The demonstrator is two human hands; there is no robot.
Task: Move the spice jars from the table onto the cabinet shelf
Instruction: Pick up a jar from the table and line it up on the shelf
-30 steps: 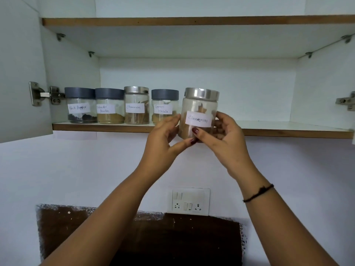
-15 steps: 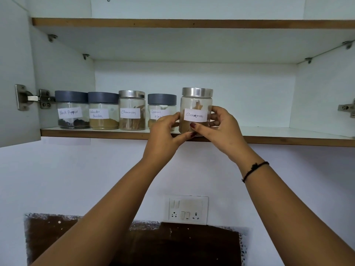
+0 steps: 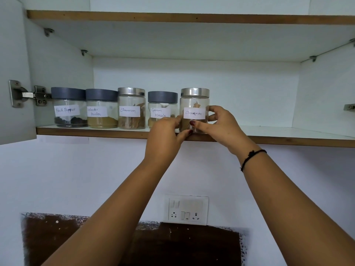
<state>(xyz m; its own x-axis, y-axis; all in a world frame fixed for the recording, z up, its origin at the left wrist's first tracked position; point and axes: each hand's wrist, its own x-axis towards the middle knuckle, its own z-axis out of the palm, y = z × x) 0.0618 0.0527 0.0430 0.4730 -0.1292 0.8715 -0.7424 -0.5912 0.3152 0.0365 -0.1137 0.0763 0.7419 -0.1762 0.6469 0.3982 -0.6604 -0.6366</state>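
**Cabinet shelf, lower tier: five labelled spice jars**

Shelf (image 3: 269,132): white board with brown front edge, cabinet open.

Left to right, upright in a row near the front edge:
- Black Pepper jar (image 3: 68,107), grey lid
- Coriander Powder jar (image 3: 101,108), grey lid
- Cinnamon jar (image 3: 131,108), steel lid
- Garam Masala jar (image 3: 162,106), grey lid, partly hidden by the left hand
- second Cinnamon jar (image 3: 194,104), steel lid, base at the shelf's front edge

Left hand (image 3: 163,139): fingers closed against the second Cinnamon jar's left side.
Right hand (image 3: 221,127): clasping its right side, thumb across the front below the label.

Wall below: switch-and-socket plate (image 3: 187,209)
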